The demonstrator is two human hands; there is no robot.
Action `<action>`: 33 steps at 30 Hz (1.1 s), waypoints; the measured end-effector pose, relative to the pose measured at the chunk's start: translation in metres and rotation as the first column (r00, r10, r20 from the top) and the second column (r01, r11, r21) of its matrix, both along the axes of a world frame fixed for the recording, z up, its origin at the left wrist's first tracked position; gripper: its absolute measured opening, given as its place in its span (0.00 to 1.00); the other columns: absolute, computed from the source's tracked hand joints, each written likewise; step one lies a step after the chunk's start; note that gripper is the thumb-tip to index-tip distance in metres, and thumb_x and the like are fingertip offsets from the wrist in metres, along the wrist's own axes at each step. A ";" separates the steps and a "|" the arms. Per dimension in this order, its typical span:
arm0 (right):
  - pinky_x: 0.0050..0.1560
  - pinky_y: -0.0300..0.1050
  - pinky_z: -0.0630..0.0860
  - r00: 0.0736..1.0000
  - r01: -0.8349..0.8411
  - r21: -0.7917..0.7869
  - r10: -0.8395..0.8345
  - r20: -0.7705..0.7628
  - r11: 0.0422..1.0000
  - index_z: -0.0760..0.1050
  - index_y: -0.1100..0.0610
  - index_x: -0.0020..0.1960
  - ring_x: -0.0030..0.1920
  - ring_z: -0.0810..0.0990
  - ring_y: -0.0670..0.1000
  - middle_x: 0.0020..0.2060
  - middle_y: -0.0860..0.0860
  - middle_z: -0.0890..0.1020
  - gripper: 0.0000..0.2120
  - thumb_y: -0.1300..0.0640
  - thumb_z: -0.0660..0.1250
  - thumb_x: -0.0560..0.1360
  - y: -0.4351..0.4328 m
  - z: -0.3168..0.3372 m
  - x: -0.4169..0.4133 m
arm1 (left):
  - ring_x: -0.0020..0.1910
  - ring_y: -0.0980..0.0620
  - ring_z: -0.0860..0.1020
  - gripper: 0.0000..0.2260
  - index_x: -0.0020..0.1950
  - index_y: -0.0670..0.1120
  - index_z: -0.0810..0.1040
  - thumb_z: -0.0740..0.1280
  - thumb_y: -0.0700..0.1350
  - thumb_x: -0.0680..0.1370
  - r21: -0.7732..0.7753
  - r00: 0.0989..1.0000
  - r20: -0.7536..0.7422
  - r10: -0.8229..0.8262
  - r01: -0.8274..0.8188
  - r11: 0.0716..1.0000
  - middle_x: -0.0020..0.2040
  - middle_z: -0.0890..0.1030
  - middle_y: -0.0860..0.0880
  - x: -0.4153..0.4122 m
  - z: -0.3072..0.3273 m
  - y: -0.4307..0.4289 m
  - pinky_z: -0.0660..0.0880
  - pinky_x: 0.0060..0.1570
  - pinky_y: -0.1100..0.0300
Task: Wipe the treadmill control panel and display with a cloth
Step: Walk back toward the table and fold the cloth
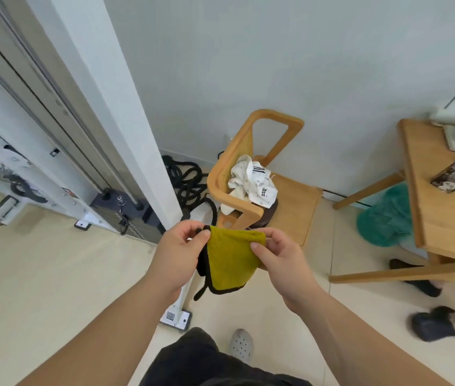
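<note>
A yellow cloth (230, 260) with a dark edge hangs folded in front of me at mid-frame. My left hand (177, 256) pinches its upper left corner between thumb and fingers. My right hand (279, 260) pinches the upper right corner. The cloth droops between both hands above the floor. No treadmill control panel or display shows in this view.
A wooden chair (259, 174) with white clothing (252, 181) on it stands just beyond the cloth. A white gym machine frame (81, 135) and black ropes (187, 182) fill the left. A wooden table (443, 196) is at right, another person's feet (432, 325) below it.
</note>
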State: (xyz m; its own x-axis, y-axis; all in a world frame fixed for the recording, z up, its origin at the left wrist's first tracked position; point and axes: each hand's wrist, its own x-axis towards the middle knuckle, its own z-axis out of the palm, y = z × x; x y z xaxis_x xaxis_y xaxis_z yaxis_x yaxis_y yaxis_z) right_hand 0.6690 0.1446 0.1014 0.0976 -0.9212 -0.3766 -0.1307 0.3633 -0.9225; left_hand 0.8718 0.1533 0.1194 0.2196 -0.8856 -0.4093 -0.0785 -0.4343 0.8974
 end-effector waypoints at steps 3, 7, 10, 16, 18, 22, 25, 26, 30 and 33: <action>0.59 0.55 0.82 0.997 0.077 0.013 -0.077 0.028 0.997 0.80 0.47 0.58 0.55 0.84 0.53 0.50 0.50 0.87 0.08 0.58 0.68 0.82 -0.035 0.003 -0.024 | 0.45 0.50 0.82 0.06 0.50 0.50 0.82 0.66 0.44 0.82 -0.012 0.998 -0.032 -0.059 0.059 0.998 0.45 0.84 0.47 -0.024 0.004 -0.051 0.82 0.45 0.51; 0.46 0.44 0.84 0.986 0.153 0.063 -0.157 0.061 0.986 0.77 0.48 0.61 0.54 0.85 0.50 0.51 0.49 0.87 0.12 0.61 0.68 0.81 -0.081 0.003 -0.063 | 0.46 0.50 0.83 0.06 0.51 0.49 0.83 0.67 0.44 0.82 -0.002 0.990 -0.093 -0.108 0.108 0.994 0.45 0.85 0.48 -0.064 -0.002 -0.123 0.82 0.46 0.50; 0.47 0.44 0.84 0.967 0.246 0.104 -0.251 0.037 0.964 0.76 0.49 0.62 0.53 0.86 0.49 0.50 0.47 0.87 0.12 0.62 0.68 0.82 -0.111 0.001 -0.091 | 0.49 0.45 0.84 0.05 0.50 0.49 0.83 0.68 0.43 0.81 0.019 0.975 -0.109 -0.192 0.195 0.981 0.47 0.86 0.46 -0.097 -0.009 -0.171 0.83 0.48 0.43; 0.50 0.53 0.85 0.892 0.451 0.111 -0.451 -0.031 0.885 0.77 0.47 0.61 0.51 0.86 0.49 0.48 0.47 0.88 0.11 0.59 0.67 0.82 -0.149 0.008 -0.149 | 0.50 0.43 0.84 0.05 0.49 0.51 0.83 0.68 0.44 0.81 0.068 0.912 -0.077 -0.404 0.409 0.910 0.47 0.86 0.46 -0.166 -0.015 -0.243 0.82 0.52 0.38; 0.49 0.53 0.85 0.863 0.504 0.112 -0.504 -0.028 0.856 0.77 0.47 0.60 0.51 0.86 0.49 0.47 0.48 0.88 0.10 0.60 0.67 0.82 -0.152 0.009 -0.171 | 0.49 0.44 0.84 0.06 0.48 0.51 0.83 0.67 0.44 0.81 0.066 0.880 -0.064 -0.470 0.474 0.878 0.46 0.85 0.47 -0.192 -0.015 -0.259 0.83 0.48 0.44; 0.47 0.53 0.85 0.806 0.590 0.111 -0.591 -0.027 0.800 0.78 0.49 0.60 0.52 0.86 0.53 0.47 0.52 0.87 0.10 0.62 0.67 0.82 -0.153 0.001 -0.219 | 0.50 0.47 0.83 0.05 0.49 0.49 0.83 0.68 0.42 0.80 0.047 0.828 -0.010 -0.561 0.561 0.826 0.47 0.85 0.47 -0.251 -0.016 -0.279 0.83 0.51 0.46; 0.45 0.53 0.83 0.795 0.603 0.119 -0.607 -0.006 0.788 0.78 0.50 0.61 0.52 0.86 0.55 0.47 0.54 0.87 0.11 0.62 0.67 0.82 -0.151 -0.005 -0.259 | 0.50 0.48 0.83 0.04 0.49 0.50 0.83 0.68 0.43 0.79 0.060 0.799 0.034 -0.600 0.597 0.800 0.47 0.85 0.48 -0.295 -0.022 -0.281 0.83 0.52 0.44; 0.45 0.52 0.83 0.796 0.601 0.121 -0.605 -0.001 0.790 0.78 0.50 0.62 0.52 0.86 0.55 0.46 0.54 0.87 0.12 0.62 0.68 0.81 -0.151 -0.008 -0.274 | 0.50 0.48 0.83 0.04 0.49 0.50 0.83 0.68 0.43 0.80 0.065 0.790 0.043 -0.611 0.609 0.791 0.48 0.85 0.49 -0.310 -0.024 -0.280 0.83 0.52 0.43; 0.40 0.45 0.82 0.798 0.594 0.132 -0.602 0.031 0.794 0.78 0.51 0.61 0.50 0.86 0.53 0.47 0.55 0.86 0.12 0.63 0.68 0.81 -0.143 -0.018 -0.353 | 0.49 0.47 0.84 0.04 0.52 0.50 0.83 0.68 0.44 0.80 0.110 0.767 0.079 -0.636 0.628 0.770 0.48 0.85 0.49 -0.383 -0.029 -0.273 0.85 0.44 0.45; 0.39 0.45 0.82 0.806 0.575 0.180 -0.590 0.042 0.798 0.78 0.52 0.60 0.48 0.86 0.53 0.43 0.51 0.86 0.11 0.64 0.68 0.81 -0.135 -0.025 -0.416 | 0.47 0.45 0.84 0.05 0.52 0.47 0.83 0.67 0.42 0.81 0.165 0.797 0.062 -0.601 0.586 0.793 0.48 0.85 0.45 -0.445 -0.028 -0.261 0.85 0.39 0.47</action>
